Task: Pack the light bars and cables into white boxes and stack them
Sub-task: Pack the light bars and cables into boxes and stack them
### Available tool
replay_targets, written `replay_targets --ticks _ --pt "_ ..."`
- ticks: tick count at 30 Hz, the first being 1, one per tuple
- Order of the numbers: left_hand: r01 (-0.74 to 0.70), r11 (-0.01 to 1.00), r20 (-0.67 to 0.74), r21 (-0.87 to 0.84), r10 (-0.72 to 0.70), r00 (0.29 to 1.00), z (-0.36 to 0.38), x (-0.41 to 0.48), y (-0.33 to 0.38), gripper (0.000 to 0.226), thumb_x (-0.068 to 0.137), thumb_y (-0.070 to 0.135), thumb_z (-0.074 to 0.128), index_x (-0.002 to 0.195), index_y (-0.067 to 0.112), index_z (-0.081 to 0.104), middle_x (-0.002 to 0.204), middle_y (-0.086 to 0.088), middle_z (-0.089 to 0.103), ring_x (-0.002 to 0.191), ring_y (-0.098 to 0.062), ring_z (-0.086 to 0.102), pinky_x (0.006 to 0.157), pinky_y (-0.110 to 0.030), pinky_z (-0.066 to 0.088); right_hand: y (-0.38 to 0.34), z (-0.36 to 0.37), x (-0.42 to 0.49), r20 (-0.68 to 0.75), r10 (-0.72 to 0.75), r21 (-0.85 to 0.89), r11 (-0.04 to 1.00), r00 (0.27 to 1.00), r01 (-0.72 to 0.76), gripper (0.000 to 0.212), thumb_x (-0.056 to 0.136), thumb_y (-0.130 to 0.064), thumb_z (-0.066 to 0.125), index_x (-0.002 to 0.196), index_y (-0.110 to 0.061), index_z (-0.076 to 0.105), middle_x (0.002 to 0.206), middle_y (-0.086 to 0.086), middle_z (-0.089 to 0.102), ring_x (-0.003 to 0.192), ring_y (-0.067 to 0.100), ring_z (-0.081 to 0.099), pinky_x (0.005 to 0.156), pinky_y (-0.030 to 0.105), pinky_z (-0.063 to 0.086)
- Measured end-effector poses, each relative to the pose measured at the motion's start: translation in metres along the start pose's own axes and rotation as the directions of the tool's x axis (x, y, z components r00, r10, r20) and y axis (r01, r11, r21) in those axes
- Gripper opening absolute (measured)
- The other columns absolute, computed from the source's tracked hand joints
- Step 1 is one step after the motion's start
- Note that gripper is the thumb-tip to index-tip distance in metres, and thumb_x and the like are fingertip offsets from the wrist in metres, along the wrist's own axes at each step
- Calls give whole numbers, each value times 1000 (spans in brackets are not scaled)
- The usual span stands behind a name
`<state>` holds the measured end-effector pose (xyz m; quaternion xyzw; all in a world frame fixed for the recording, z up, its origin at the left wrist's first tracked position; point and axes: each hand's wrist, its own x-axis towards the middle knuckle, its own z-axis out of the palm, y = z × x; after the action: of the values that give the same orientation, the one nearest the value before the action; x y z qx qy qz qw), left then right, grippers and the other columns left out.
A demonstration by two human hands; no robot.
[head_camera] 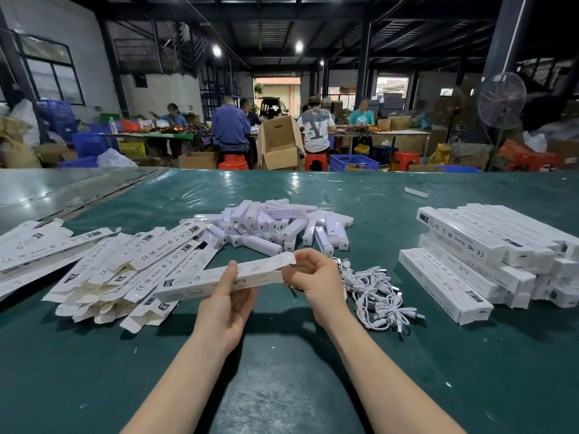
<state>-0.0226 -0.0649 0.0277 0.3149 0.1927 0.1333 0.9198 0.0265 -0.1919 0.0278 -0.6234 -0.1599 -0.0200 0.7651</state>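
Fingers (231, 272): left hand (224, 303) gripped the long white cardboard box (200, 281) over the green desk (313, 371); right hand (316, 277) pinched its open end flap.
Done: stack of closed white boxes (488, 255) stood by the right edge.
Left: flat white box blanks (125, 267), loose white light bars (275, 225) and coiled white cables (376, 292) remained.
Held box contents: hidden.

The worktop (282, 386) wears a green, slightly glossy sheet. The white box (194, 281) in the left hand (224, 308) is matt printed card; light bars (272, 223) beyond that hand look smooth, glossy plastic.
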Motion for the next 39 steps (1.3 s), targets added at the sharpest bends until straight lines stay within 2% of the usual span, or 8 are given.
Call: replay_targets --ticks 3,7,15,18,21,23,31,39 --pt "-70 994 -1 79 70 998 -3 1 -3 12 84 17 66 90 8 59 74 -6 69 55 -9 68 49 -21 54 3 3 -4 -81 -68 -217 975 994 49 43 68 10 63 82 -29 48 80 -7 56 64 8 55 60 23 45" --pt "-95 992 -12 79 96 995 -2 1 -3 12 84 15 66 89 7 59 69 -5 70 55 -8 67 49 -21 54 5 10 -5 -122 -73 -183 982 990 50 40 67 12 60 76 -25 50 81 -5 60 67 11 58 63 22 46" --pt "-186 967 17 173 186 982 -1 0 -8 7 83 10 66 84 9 59 66 -1 70 61 -10 67 54 -21 56 7 10 -2 -208 186 76 982 960 -174 35 72 16 56 82 -17 51 85 9 56 73 20 53 46 18 45" --pt "-227 954 8 197 230 973 -1 0 -11 12 83 9 67 89 10 57 83 -6 66 76 -16 65 60 -22 58 6 12 -3 -146 356 275 911 923 -308 27 78 20 53 75 -7 53 77 10 58 70 18 57 51 16 52" --pt "-231 961 -29 155 238 971 0 -2 -9 10 84 9 66 87 12 57 79 -4 65 62 -10 67 56 -22 57 5 15 -5 -77 399 338 873 914 -353 28 80 18 52 68 -7 54 62 6 62 59 13 59 55 19 54" --pt "-219 970 -76 106 227 971 0 -3 -5 8 85 11 65 85 12 57 77 -4 64 51 -5 65 50 -20 55 5 18 -6 -17 396 347 864 918 -366 27 82 14 54 68 -9 56 52 -2 64 58 10 60 59 21 53" --pt "-189 981 -131 43 193 972 -1 -4 0 9 85 16 66 88 14 57 79 -3 63 47 -4 64 43 -18 51 2 17 -8 130 262 325 900 956 -290 21 82 13 55 74 -5 64 62 -1 69 61 8 65 63 17 54" --pt "-108 994 -158 -34 101 982 1 0 6 11 86 21 65 84 15 56 82 -2 61 73 -10 59 44 -18 52 0 20 -11 82 40 77 996 996 -47 26 78 10 64 67 -14 68 57 -7 67 54 3 60 62 17 54"
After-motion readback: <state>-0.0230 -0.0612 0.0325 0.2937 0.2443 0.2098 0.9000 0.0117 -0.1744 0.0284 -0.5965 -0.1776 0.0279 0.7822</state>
